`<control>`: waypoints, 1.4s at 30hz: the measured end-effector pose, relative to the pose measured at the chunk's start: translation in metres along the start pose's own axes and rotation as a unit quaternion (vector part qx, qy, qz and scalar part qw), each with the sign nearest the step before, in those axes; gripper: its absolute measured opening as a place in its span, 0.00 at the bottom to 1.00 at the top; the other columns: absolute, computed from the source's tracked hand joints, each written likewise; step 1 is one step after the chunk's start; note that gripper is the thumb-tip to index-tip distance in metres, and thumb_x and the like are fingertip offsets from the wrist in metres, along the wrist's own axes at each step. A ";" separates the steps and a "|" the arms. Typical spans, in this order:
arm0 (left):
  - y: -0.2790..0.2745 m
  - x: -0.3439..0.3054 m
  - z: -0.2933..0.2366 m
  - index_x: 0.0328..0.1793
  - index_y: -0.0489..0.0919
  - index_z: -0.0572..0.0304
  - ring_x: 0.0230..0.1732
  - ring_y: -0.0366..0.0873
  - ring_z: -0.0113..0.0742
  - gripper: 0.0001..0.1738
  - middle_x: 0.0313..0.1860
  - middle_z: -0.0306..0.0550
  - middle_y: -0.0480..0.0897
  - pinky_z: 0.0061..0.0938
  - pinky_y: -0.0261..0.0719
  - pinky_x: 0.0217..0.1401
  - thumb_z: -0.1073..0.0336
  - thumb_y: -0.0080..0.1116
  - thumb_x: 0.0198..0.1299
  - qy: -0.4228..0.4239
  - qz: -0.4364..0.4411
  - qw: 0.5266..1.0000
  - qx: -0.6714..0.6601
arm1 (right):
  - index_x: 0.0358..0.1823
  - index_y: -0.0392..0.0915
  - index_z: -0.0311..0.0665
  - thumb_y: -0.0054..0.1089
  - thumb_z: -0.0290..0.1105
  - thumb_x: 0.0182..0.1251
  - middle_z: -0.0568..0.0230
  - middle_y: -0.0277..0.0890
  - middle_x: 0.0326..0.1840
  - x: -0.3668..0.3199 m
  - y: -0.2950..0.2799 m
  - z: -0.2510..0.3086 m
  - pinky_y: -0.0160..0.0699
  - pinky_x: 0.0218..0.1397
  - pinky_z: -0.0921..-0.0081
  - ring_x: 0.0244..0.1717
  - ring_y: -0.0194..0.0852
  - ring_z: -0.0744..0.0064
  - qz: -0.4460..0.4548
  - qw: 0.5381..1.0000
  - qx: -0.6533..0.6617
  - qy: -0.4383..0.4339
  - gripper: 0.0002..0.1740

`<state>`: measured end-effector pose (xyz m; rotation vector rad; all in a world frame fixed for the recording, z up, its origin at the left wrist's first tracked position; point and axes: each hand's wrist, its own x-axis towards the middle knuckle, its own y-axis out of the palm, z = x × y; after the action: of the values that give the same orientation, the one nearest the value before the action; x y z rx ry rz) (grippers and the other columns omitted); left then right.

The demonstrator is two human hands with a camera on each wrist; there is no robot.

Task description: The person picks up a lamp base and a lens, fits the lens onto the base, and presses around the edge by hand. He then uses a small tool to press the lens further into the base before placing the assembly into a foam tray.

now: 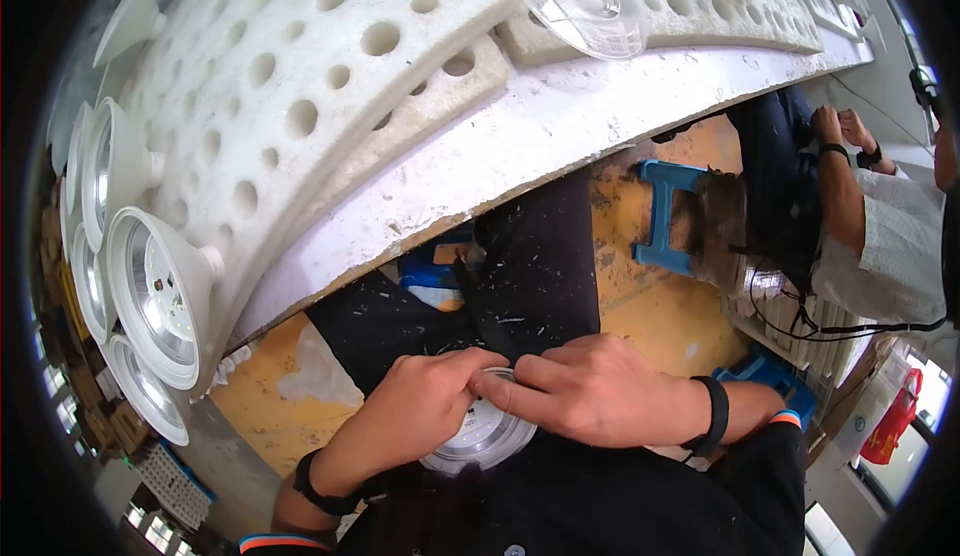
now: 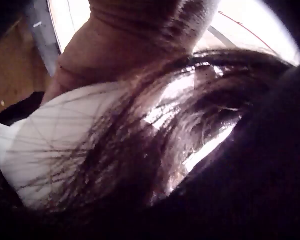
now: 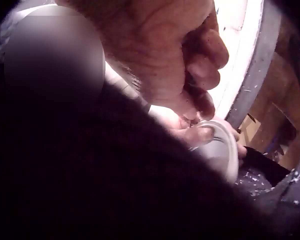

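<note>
left hand (image 1: 415,406) and right hand (image 1: 590,396) pinch the lamp disc (image 1: 487,443) at 6 o'clock, grip narrow; its fitting seems unfinished, lamps (image 1: 150,296) at 9 o'clock look done.

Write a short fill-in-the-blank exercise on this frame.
The left hand and right hand together hold a round lamp disc over the person's ____.
Each wrist wears a wristband coloured ____.
The white foam trays on the bench are dotted with round ____.
The stool on the floor is coloured ____.
Missing words: lap; black; holes; blue.
</note>
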<state>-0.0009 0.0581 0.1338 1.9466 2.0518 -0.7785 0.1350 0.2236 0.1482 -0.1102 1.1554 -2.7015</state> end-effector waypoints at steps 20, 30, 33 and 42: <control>-0.008 0.008 -0.005 0.81 0.48 0.55 0.45 0.82 0.62 0.44 0.44 0.57 0.86 0.44 0.80 0.49 0.72 0.56 0.60 -0.043 0.048 0.997 -0.040 | 0.56 0.78 0.40 0.61 0.30 0.52 0.70 0.65 0.23 0.008 0.008 -0.004 0.71 0.19 0.75 0.19 0.73 0.75 -0.017 0.999 -0.029 -0.004 0.25; -0.014 0.011 -0.002 0.82 0.49 0.50 0.48 0.84 0.52 0.52 0.45 0.55 0.87 0.35 0.78 0.55 0.67 0.68 0.54 -0.106 0.062 0.989 -0.079 | 0.51 0.79 0.37 0.70 0.31 0.61 0.71 0.67 0.25 -0.020 0.063 -0.022 0.65 0.28 0.81 0.25 0.62 0.85 -0.099 0.828 0.492 0.250 0.17; -0.013 0.012 -0.004 0.76 0.60 0.54 0.49 0.86 0.41 0.43 0.45 0.50 0.88 0.30 0.78 0.56 0.70 0.68 0.54 -0.110 0.052 0.990 -0.066 | 0.50 0.79 0.37 0.69 0.32 0.63 0.72 0.69 0.25 -0.020 0.071 -0.021 0.64 0.30 0.82 0.27 0.62 0.86 -0.101 0.806 0.522 0.260 0.15; -0.008 0.003 0.011 0.45 0.80 0.70 0.41 0.81 0.23 0.13 0.37 0.46 0.86 0.23 0.79 0.45 0.64 0.53 0.70 -0.137 -0.081 0.963 -0.218 | 0.46 0.79 0.35 0.63 0.33 0.69 0.63 0.77 0.31 -0.024 0.076 -0.015 0.72 0.36 0.78 0.31 0.74 0.77 -0.157 0.857 0.442 0.213 0.10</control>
<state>-0.0114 0.0553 0.1245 1.3707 2.0164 -0.5305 0.1676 0.1878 0.0829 0.4975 -0.1821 -3.3482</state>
